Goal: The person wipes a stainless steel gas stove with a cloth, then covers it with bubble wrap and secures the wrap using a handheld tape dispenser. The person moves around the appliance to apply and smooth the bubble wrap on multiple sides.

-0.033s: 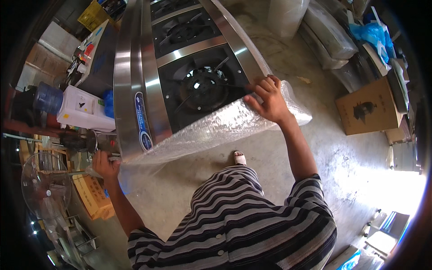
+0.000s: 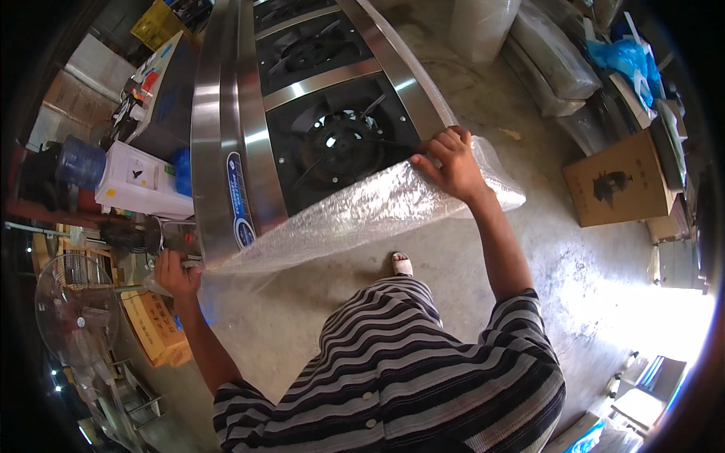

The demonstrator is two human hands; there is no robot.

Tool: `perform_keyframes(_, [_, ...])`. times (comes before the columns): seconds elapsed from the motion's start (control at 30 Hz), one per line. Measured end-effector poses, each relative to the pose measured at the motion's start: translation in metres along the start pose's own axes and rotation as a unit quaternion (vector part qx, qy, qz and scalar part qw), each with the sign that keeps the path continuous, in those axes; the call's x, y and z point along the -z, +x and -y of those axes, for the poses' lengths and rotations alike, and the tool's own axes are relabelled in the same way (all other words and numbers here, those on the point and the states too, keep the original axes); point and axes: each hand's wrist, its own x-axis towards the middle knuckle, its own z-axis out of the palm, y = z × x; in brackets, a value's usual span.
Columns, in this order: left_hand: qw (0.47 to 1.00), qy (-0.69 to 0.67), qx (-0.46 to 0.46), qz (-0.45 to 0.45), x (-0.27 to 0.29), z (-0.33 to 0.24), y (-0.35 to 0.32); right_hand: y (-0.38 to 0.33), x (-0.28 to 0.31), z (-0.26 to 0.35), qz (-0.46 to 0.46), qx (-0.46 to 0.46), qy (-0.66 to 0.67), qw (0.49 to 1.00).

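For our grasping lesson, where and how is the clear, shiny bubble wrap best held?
Pinch the clear, shiny bubble wrap near both ends of its upper edge, probably best from the near side, since it spans the near end of the long steel stove; one hold would likely let this thin, flexible sheet sag.

Strong white light glares on the floor to the near right of the stove, so bright that part of it is washed out. The stove's steel and the shiny wrap at its near end gleam, while left of it looks dim and maybe a bit blurry. Far out from the stove, straight lines bend toward black, rounded edges.
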Motion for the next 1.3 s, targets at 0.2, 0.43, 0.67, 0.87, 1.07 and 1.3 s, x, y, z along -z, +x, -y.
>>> perform_keyframes(0.2, [1.0, -0.001, -0.021, 0.02, 0.005, 0.001, 0.0, 0.014, -0.037, -0.017, 0.063, -0.101, -0.02, 0.993])
perform_keyframes(0.43, [0.999, -0.007, -0.041, 0.006, 0.001, -0.008, 0.01, 0.027, -0.038, -0.02, 0.101, -0.167, -0.05, 0.98])
perform_keyframes(0.67, [0.996, 0.008, -0.083, -0.041, -0.009, 0.01, 0.013, 0.026, -0.045, -0.023, 0.091, -0.144, -0.068, 0.983])
perform_keyframes(0.87, [0.997, -0.026, -0.067, -0.028, -0.025, 0.026, 0.018, 0.029, -0.047, -0.018, 0.095, -0.124, -0.057, 0.986])
perform_keyframes(1.07, [0.987, -0.099, -0.084, -0.098, -0.04, 0.021, 0.042, 0.027, -0.055, -0.023, 0.095, -0.112, -0.071, 0.987])
perform_keyframes(1.3, [0.906, -0.347, 0.103, -0.22, -0.13, 0.009, 0.063, 0.027, -0.053, -0.026, 0.104, -0.119, -0.069, 0.985])
